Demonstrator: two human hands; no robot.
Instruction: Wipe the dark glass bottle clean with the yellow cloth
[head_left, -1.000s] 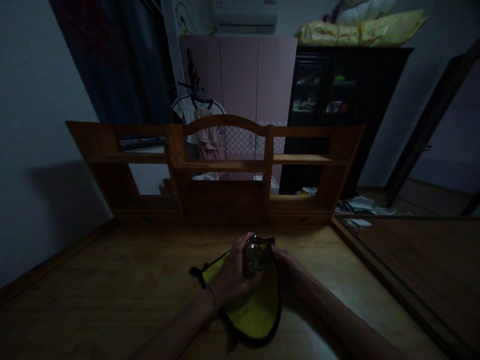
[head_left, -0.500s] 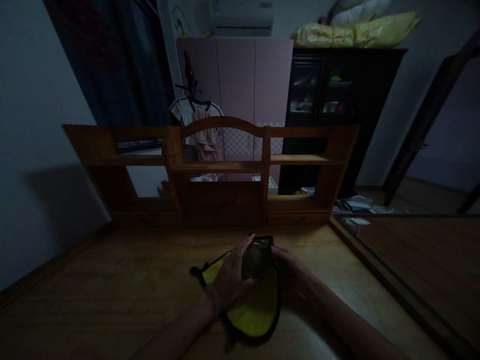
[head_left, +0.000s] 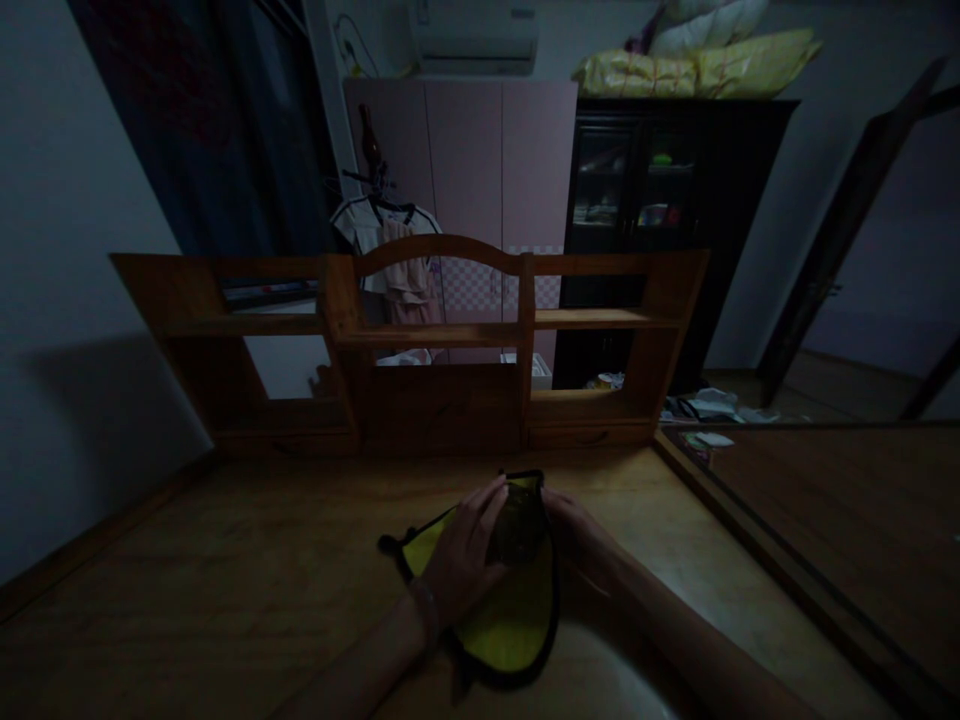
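Observation:
A yellow, black-edged cloth piece (head_left: 510, 625), perhaps a bag, lies on the wooden surface. On its far part sits a dark, rounded, glassy object (head_left: 520, 525); dim light hides its exact kind. My left hand (head_left: 466, 540), a band at its wrist, curls its fingers around the left side of this object. At the far right corner of the cloth, my right hand (head_left: 566, 520) grips the black edging between thumb and fingers. Part of the right hand's grip is hidden behind the cloth.
A wooden shelf unit (head_left: 431, 336) with small drawers stands along the far edge of the wooden surface (head_left: 262, 550). A raised wooden rail (head_left: 739, 520) runs along the right side. Beyond are a pink wardrobe (head_left: 465, 160) and a black cabinet (head_left: 727, 200).
The dark rounded object has tipped or sunk slightly toward the cloth's far corner, under my left fingers. Both hands keep nearly the same place; the view has shifted slightly.

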